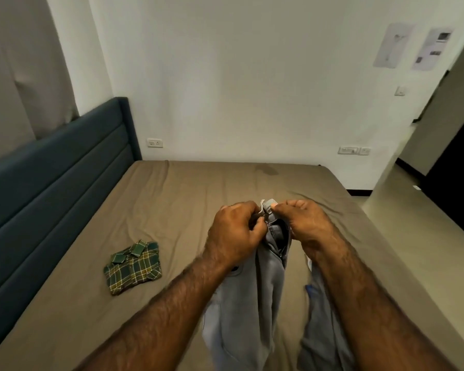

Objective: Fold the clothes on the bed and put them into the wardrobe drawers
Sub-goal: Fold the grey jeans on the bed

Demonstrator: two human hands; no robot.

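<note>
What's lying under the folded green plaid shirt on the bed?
The folded green plaid shirt rests directly on the brown sheet of the bed, apart from the hands and the grey garment. Only sheet shows around its edges; anything beneath it is covered.

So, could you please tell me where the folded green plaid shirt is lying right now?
In the head view, the green plaid shirt lies folded on the bed, left of the hands, between the blue headboard and the grey zip jacket.
</note>
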